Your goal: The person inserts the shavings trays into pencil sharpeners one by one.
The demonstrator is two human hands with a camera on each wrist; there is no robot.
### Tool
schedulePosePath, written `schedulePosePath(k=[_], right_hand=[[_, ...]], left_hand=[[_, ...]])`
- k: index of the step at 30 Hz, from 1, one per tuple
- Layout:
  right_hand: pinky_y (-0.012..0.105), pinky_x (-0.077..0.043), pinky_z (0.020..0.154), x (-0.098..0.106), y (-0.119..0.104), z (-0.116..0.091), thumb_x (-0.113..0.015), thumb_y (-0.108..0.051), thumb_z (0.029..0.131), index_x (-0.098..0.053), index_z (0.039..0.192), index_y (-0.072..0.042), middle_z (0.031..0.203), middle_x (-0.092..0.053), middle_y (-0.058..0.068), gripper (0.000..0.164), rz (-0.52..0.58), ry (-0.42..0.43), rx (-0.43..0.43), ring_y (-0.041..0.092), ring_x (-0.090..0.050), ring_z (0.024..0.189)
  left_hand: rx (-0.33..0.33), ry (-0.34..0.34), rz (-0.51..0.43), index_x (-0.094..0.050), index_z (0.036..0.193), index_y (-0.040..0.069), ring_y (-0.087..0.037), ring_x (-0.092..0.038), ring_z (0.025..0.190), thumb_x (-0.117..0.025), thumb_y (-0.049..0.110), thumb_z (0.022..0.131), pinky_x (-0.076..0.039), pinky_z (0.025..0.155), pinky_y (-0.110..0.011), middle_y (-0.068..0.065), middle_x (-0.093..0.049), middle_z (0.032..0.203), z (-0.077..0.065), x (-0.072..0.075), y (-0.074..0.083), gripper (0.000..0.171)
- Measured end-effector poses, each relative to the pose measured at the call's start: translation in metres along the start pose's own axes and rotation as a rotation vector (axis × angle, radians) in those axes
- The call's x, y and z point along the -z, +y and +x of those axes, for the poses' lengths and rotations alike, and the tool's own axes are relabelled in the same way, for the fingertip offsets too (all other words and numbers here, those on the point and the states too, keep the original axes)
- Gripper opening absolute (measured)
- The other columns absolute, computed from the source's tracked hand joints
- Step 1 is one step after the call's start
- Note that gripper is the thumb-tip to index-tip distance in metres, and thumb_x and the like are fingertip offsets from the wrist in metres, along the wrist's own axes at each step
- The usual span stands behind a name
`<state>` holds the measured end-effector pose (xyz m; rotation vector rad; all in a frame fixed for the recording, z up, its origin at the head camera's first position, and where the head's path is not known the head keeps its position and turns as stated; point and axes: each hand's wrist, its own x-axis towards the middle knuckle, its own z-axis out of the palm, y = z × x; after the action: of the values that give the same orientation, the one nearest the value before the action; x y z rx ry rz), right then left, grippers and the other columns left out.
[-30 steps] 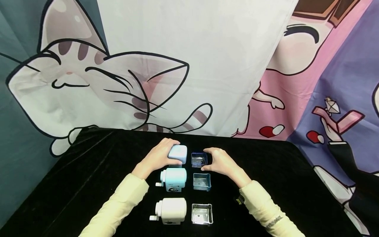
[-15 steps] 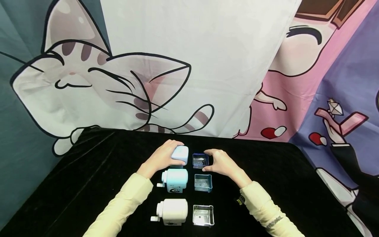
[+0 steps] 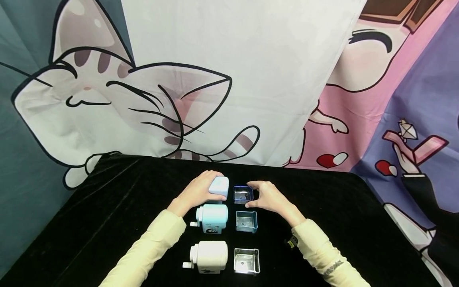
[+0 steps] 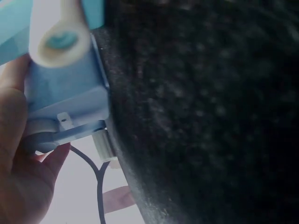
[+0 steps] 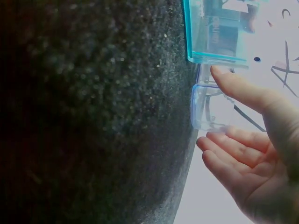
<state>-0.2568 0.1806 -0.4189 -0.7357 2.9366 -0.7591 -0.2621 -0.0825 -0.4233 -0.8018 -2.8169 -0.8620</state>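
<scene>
A light blue hand-crank pencil sharpener [image 3: 219,186] stands at the back of the black cloth. My left hand [image 3: 199,190] grips it from the left, fingers on its far side and thumb on the near side. In the left wrist view its blue body [image 4: 70,86] and crank show beside the fingers. To its right sits a clear blue sharpener drawer [image 3: 240,195]. Curved around that drawer from the right, my right hand [image 3: 267,195] has its fingers at the far edge and thumb at the near edge. Whether every fingertip touches the drawer [image 5: 210,109] is hard to tell.
Nearer lie a turquoise sharpener [image 3: 212,218] with a teal clear drawer [image 3: 246,221] beside it. Closest are a cream sharpener [image 3: 209,257] and a colourless drawer [image 3: 246,261]. Black cloth [image 3: 322,223] covers the table; a printed curtain [image 3: 279,79] hangs behind.
The whole head view has shifted slightly, so everything appears a little further right. Both hands keep their places at the light blue sharpener and the blue drawer.
</scene>
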Motion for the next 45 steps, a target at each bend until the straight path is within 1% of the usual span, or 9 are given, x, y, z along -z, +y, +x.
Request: schedulePosePath(k=[7,16,25,32,39,45], right_hand=[[0.041,-0.053,0.086,0.0009,0.0009,0.0006,-0.088,-0.024,0.066,-0.062,0.120,0.003,0.109,-0.070,0.014,0.066,0.027,-0.004,0.007,0.024,-0.066,0.100],[0.036,-0.054,0.079,-0.0005,0.0015,0.0034,-0.087,-0.023,0.067,-0.064,0.116,0.000,0.101,-0.073,0.010,0.059,0.040,-0.019,0.016,0.018,-0.069,0.091],[0.036,-0.055,0.079,0.0002,-0.0014,0.0043,-0.087,-0.024,0.066,-0.066,0.113,-0.001,0.100,-0.073,0.010,0.056,0.020,-0.002,-0.008,0.019,-0.069,0.090],[0.035,-0.055,0.076,0.0001,-0.0032,0.0041,-0.086,-0.024,0.066,-0.066,0.110,-0.001,0.095,-0.073,0.008,0.054,0.002,-0.001,0.000,0.015,-0.069,0.085],[0.035,-0.055,0.077,-0.0005,-0.0048,0.0051,-0.086,-0.025,0.066,-0.066,0.110,0.000,0.097,-0.072,0.009,0.055,-0.004,0.005,-0.001,0.016,-0.068,0.087],[0.035,-0.056,0.077,-0.0012,-0.0077,0.0078,-0.086,-0.025,0.066,-0.066,0.110,0.000,0.097,-0.072,0.009,0.054,0.006,-0.003,0.006,0.016,-0.068,0.087]], left_hand=[[-0.006,0.005,-0.004,-0.054,0.126,0.014,-0.018,-0.054,0.102,-0.081,0.044,0.072,-0.048,0.089,-0.040,-0.003,-0.059,0.117,0.0014,-0.0015,-0.0008,0.068],[-0.001,0.009,0.023,-0.054,0.126,0.013,-0.019,-0.053,0.101,-0.081,0.044,0.072,-0.049,0.089,-0.040,-0.004,-0.059,0.117,0.0012,-0.0033,0.0002,0.068],[-0.013,0.004,0.038,-0.053,0.126,0.012,-0.017,-0.052,0.099,-0.079,0.045,0.074,-0.048,0.088,-0.038,-0.003,-0.058,0.113,0.0010,-0.0021,0.0022,0.067],[-0.008,-0.005,0.038,-0.052,0.127,0.012,-0.017,-0.051,0.099,-0.078,0.045,0.074,-0.048,0.087,-0.037,-0.003,-0.058,0.113,-0.0003,-0.0034,0.0011,0.068],[-0.011,0.000,0.049,-0.052,0.127,0.012,-0.016,-0.051,0.098,-0.078,0.046,0.074,-0.049,0.086,-0.036,-0.002,-0.057,0.113,-0.0011,-0.0043,-0.0002,0.068],[-0.027,0.011,0.050,-0.052,0.127,0.011,-0.016,-0.051,0.098,-0.078,0.046,0.074,-0.049,0.086,-0.036,-0.003,-0.057,0.112,-0.0013,-0.0033,0.0005,0.068]])
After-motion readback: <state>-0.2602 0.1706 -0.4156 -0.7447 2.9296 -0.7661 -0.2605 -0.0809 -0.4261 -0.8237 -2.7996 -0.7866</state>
